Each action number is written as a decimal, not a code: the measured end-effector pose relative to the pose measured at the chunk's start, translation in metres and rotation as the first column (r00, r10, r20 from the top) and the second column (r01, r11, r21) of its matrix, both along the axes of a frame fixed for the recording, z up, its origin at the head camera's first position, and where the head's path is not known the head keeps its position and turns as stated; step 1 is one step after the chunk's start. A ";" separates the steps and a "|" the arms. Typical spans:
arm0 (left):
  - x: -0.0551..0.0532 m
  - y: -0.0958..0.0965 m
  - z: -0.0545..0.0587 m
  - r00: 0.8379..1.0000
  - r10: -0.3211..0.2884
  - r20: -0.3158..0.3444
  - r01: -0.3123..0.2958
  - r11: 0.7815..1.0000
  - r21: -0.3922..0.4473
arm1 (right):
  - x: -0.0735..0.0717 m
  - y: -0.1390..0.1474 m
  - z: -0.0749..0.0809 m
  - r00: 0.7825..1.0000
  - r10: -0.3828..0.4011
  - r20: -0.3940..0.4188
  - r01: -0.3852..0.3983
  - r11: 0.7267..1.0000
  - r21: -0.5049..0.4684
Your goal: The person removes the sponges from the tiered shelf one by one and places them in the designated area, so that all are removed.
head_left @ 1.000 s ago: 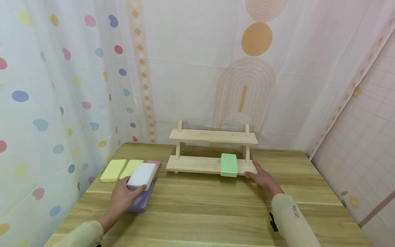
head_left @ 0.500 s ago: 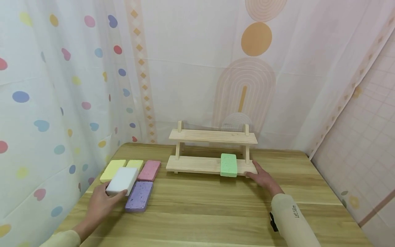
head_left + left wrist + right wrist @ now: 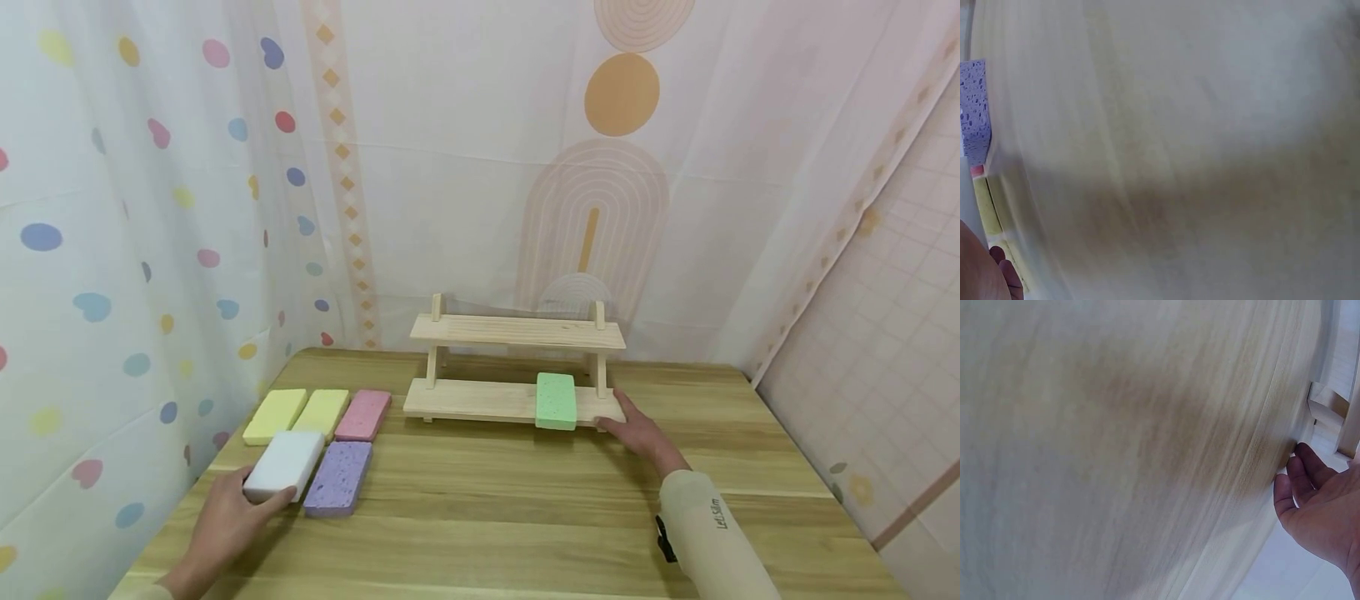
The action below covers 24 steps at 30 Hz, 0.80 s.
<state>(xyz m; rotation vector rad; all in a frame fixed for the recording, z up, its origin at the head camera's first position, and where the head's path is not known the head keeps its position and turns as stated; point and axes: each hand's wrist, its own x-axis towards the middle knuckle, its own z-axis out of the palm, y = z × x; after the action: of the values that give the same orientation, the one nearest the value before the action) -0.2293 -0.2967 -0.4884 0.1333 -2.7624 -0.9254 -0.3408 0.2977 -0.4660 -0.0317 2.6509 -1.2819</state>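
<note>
My left hand (image 3: 227, 518) holds a white sponge block (image 3: 285, 465) between thumb and fingers, left of a purple sponge (image 3: 339, 477) and in front of two yellow sponges (image 3: 275, 416). Whether the white block touches the table I cannot tell. A pink sponge (image 3: 363, 414) lies beyond the purple one. At the right end of a two-tier wooden shelf (image 3: 468, 398), my right hand (image 3: 637, 429) grips the lower board, thumb at its front and fingers at its end. A green sponge (image 3: 556, 401) lies on that board. Loosely bent fingers (image 3: 1302, 481) show beside the shelf in the right wrist view.
The wood-grain table (image 3: 480, 533) extends in front of the shelf and to its right. A patterned curtain (image 3: 465, 208) hangs behind the table and along its left side. The shelf's upper board (image 3: 517, 331) bears nothing.
My left hand has carried the white block left and towards me, from over the pink and purple sponges to beside the purple one. The right hand stays at the shelf.
</note>
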 end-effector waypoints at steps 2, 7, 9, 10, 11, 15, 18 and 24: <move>0.000 0.000 -0.001 1.000 -0.004 0.010 0.004 1.000 -0.004 | 0.001 0.000 0.001 1.000 -0.004 0.003 0.004 1.000 -0.004; 0.001 0.001 -0.001 1.000 -0.004 0.012 0.005 1.000 -0.018 | 0.001 0.001 0.000 1.000 -0.005 0.002 0.005 1.000 0.003; 0.001 0.001 -0.002 1.000 -0.003 0.003 0.003 1.000 -0.027 | 0.001 0.001 -0.001 1.000 -0.004 0.001 0.004 1.000 0.006; 0.001 0.001 -0.002 1.000 -0.003 -0.003 0.003 0.999 -0.032 | 0.000 0.002 -0.001 1.000 -0.004 0.008 0.004 1.000 0.003; 0.001 0.001 -0.003 1.000 -0.001 -0.006 0.001 0.999 -0.036 | 0.000 0.002 -0.002 1.000 -0.005 0.010 0.004 1.000 0.002; 0.000 -0.001 -0.003 1.000 0.008 0.001 -0.008 0.999 -0.046 | 0.001 0.002 -0.001 1.000 -0.006 0.013 0.006 1.000 0.000; -0.001 -0.002 -0.002 0.999 0.028 0.041 -0.027 0.999 -0.047 | 0.001 0.000 0.000 1.000 -0.004 0.002 0.004 1.000 0.005; -0.004 -0.002 0.002 0.994 0.060 0.092 -0.057 0.998 -0.040 | 0.001 0.000 0.001 1.000 -0.006 0.002 0.006 1.000 0.007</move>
<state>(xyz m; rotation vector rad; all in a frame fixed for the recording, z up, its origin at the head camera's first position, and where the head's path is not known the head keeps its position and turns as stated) -0.2329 -0.2987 -0.4861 0.2562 -2.8423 -0.8730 -0.3398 0.2974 -0.4653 -0.0216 2.6559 -1.2736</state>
